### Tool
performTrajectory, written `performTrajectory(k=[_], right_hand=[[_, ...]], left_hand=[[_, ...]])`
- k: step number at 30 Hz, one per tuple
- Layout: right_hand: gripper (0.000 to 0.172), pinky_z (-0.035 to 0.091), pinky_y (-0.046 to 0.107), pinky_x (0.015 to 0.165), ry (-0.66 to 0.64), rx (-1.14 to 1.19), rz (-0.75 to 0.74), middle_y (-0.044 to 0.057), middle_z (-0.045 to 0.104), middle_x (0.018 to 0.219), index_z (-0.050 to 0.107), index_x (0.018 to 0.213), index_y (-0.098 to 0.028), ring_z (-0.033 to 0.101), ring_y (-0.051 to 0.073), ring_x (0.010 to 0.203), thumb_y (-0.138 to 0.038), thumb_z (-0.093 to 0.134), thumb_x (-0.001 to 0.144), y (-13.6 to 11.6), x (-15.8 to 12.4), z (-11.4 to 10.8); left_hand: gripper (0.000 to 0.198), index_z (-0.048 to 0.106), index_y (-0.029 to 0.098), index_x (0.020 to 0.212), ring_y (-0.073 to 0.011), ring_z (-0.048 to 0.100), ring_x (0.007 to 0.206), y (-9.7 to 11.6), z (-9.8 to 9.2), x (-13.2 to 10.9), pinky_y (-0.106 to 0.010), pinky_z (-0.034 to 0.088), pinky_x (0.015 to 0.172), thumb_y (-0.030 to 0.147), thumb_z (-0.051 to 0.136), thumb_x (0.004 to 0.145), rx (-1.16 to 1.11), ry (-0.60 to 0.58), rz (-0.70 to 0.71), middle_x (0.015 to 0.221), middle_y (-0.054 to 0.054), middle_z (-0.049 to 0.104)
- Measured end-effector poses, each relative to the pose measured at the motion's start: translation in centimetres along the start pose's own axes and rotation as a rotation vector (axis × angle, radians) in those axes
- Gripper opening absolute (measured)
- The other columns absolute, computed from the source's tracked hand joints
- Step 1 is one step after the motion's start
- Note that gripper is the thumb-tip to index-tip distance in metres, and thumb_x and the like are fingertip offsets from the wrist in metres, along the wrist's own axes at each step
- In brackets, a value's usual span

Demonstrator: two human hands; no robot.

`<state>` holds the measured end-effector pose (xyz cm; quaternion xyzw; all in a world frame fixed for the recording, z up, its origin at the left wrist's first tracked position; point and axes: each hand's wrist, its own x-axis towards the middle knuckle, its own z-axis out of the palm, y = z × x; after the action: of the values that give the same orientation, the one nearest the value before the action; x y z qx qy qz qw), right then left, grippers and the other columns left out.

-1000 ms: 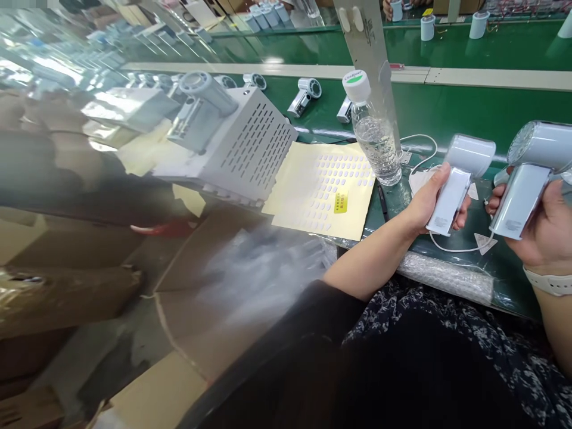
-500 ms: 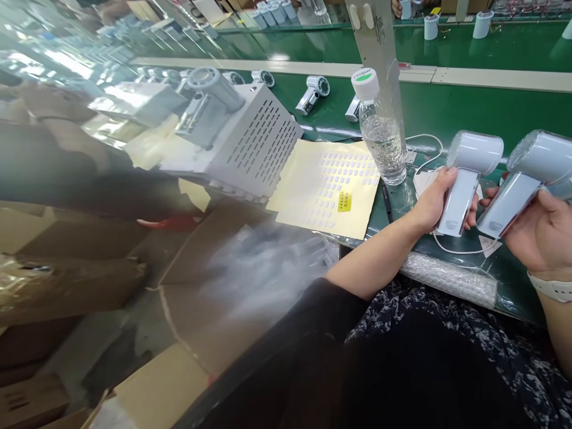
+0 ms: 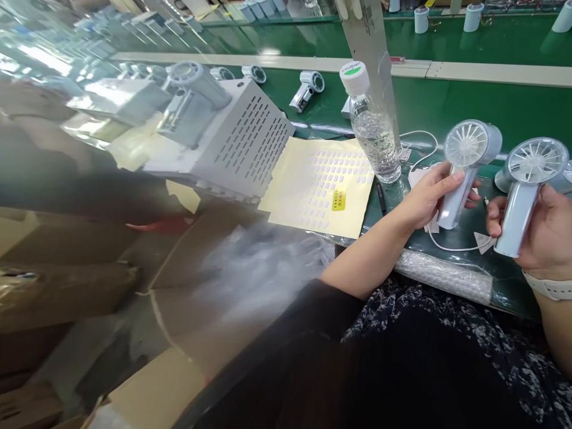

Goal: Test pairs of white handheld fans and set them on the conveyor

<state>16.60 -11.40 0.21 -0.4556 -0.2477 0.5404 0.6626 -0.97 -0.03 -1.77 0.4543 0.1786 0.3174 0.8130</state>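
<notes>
Gripping a white handheld fan [image 3: 465, 173] in your left hand [image 3: 429, 193] and a second fan [image 3: 522, 185] in your right hand [image 3: 543, 235], you've got each hand clamped firmly around its fan, both held up with the grilles turned toward you, just above the green tabletop [image 3: 451, 101]. A thin white cable [image 3: 451, 249] loops beneath them, with bubble wrap [image 3: 442, 275] along the near edge. Off to the left, an upright water bottle [image 3: 373, 125] stands beside a yellow sheet of small white stickers [image 3: 317, 190].
</notes>
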Motion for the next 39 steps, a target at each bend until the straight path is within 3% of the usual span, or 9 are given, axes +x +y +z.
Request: performTrajectory(k=[3, 6, 10, 14, 18, 21, 30, 35, 39], right_hand=[[0.048, 0.049, 0.031, 0.028, -0.071, 0.032, -0.008, 0.002, 0.083, 0.081, 0.085, 0.088, -0.030, 0.066, 0.021, 0.040, -0.074, 0.098, 0.076, -0.5, -0.3, 0.5], [0.049, 0.050, 0.030, 0.028, -0.079, 0.047, -0.022, 0.002, 0.081, 0.082, 0.087, 0.091, -0.028, 0.071, 0.021, 0.049, -0.071, 0.102, 0.074, -0.6, -0.4, 0.8], [0.050, 0.061, 0.028, 0.039, 0.010, 0.057, -0.098, 0.000, 0.073, 0.080, 0.086, 0.090, -0.026, 0.073, 0.020, 0.065, -0.064, 0.109, 0.069, -0.4, -0.5, 0.6], [0.049, 0.075, 0.037, 0.064, 0.087, 0.055, -0.211, 0.005, 0.079, 0.087, 0.088, 0.094, -0.022, 0.079, 0.023, 0.079, -0.063, 0.105, 0.074, 0.0, -0.3, 0.4], [0.029, 0.077, 0.043, 0.075, 0.122, 0.071, -0.237, 0.007, 0.086, 0.101, 0.088, 0.104, -0.026, 0.084, 0.027, 0.089, -0.049, 0.095, 0.088, 0.1, -0.1, 0.7], [0.014, 0.075, 0.044, 0.073, 0.140, 0.074, -0.224, 0.006, 0.088, 0.101, 0.086, 0.106, -0.028, 0.086, 0.028, 0.090, -0.034, 0.080, 0.095, 0.0, 0.1, 1.0], [0.022, 0.070, 0.043, 0.058, 0.254, 0.026, -0.144, 0.006, 0.088, 0.092, 0.081, 0.101, -0.027, 0.085, 0.029, 0.077, -0.026, 0.058, 0.100, 0.0, 0.4, 1.1], [0.023, 0.070, 0.039, 0.056, 0.312, 0.099, -0.087, 0.007, 0.088, 0.096, 0.078, 0.092, -0.026, 0.085, 0.027, 0.081, -0.031, 0.056, 0.099, -0.2, 0.3, 1.1], [0.023, 0.075, 0.051, 0.064, 0.247, 0.068, -0.120, 0.009, 0.086, 0.092, 0.080, 0.087, -0.026, 0.085, 0.033, 0.083, -0.042, 0.065, 0.093, 0.1, 0.4, 0.9]], left_hand=[[0.070, 0.064, 0.021, 0.110, -0.0141, 0.071, 0.081, 0.5, 0.1, -0.2, -0.031, 0.062, 0.076, 0.074, 0.100, 0.081, 0.000, -0.017, -0.017, 0.094, -0.001, 0.074], [0.066, 0.062, 0.023, 0.106, -0.0124, 0.068, 0.076, 0.5, 0.1, -0.2, -0.029, 0.057, 0.070, 0.070, 0.101, 0.081, 0.001, -0.021, -0.021, 0.089, 0.001, 0.070], [0.062, 0.061, 0.024, 0.119, -0.0170, 0.075, 0.084, 0.5, 0.0, -0.1, -0.033, 0.062, 0.076, 0.063, 0.094, 0.083, -0.065, 0.007, -0.021, 0.099, -0.001, 0.075], [0.060, 0.060, 0.024, 0.131, -0.0237, 0.083, 0.097, 0.3, -0.3, 0.1, -0.037, 0.066, 0.082, 0.053, 0.084, 0.085, -0.099, 0.000, -0.042, 0.112, -0.006, 0.083], [0.061, 0.063, 0.026, 0.136, -0.0298, 0.084, 0.124, 0.1, -0.4, 0.1, -0.040, 0.068, 0.097, 0.052, 0.088, 0.087, -0.057, 0.050, -0.006, 0.132, -0.008, 0.084], [0.065, 0.066, 0.026, 0.134, -0.0291, 0.082, 0.127, 0.0, -0.5, 0.1, -0.038, 0.067, 0.096, 0.053, 0.097, 0.082, 0.010, 0.061, 0.044, 0.134, -0.007, 0.083], [0.095, 0.065, 0.027, 0.140, -0.0249, 0.080, 0.111, -0.3, -1.6, 0.5, -0.034, 0.065, 0.084, 0.071, 0.110, 0.070, 0.142, 0.008, 0.018, 0.118, -0.006, 0.078], [0.099, 0.063, 0.029, 0.130, -0.0205, 0.077, 0.100, -0.4, -1.4, 0.4, -0.029, 0.059, 0.075, 0.082, 0.110, 0.062, 0.152, 0.023, 0.020, 0.107, -0.001, 0.072], [0.095, 0.063, 0.029, 0.124, -0.0171, 0.073, 0.094, -0.3, -0.8, 0.1, -0.026, 0.056, 0.070, 0.084, 0.108, 0.063, 0.140, 0.048, 0.020, 0.102, 0.001, 0.068]])
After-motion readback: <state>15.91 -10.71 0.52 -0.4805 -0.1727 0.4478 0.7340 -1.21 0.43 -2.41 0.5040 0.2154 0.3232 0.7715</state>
